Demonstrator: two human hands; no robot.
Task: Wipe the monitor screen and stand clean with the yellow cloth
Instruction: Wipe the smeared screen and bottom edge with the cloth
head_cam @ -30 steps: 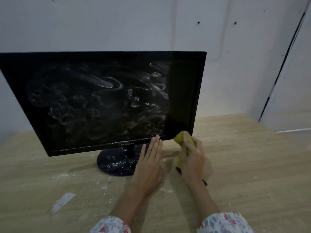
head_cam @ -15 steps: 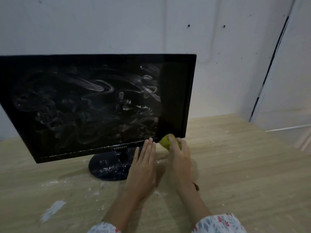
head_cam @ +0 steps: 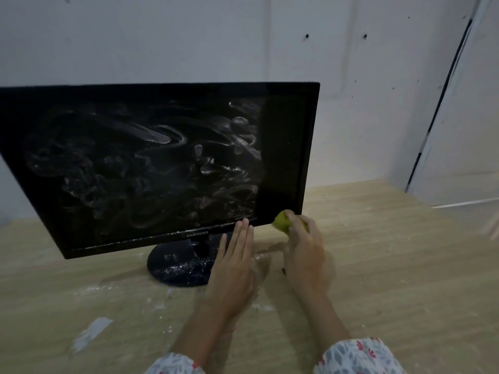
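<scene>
A black monitor point(head_cam: 151, 168) stands on a wooden table, its screen covered with white smears except for a dark strip along the right side. Its round black stand point(head_cam: 178, 265) is speckled with white powder. My right hand point(head_cam: 305, 252) grips a bunched yellow cloth point(head_cam: 282, 221) at the monitor's lower right corner. My left hand point(head_cam: 233, 263) lies flat with straight fingers in front of the stand, its fingertips at the bottom bezel.
The wooden table point(head_cam: 391, 265) carries white powder streaks and a pale scrap point(head_cam: 91, 332) at the front left. A grey wall rises close behind the monitor. A door edge with a dark gap point(head_cam: 442, 103) runs down the right.
My right hand with the cloth has stayed at the monitor's lower right corner, shifting slightly along the bottom edge. My left hand keeps its place by the stand. The camera view shifted a little.
</scene>
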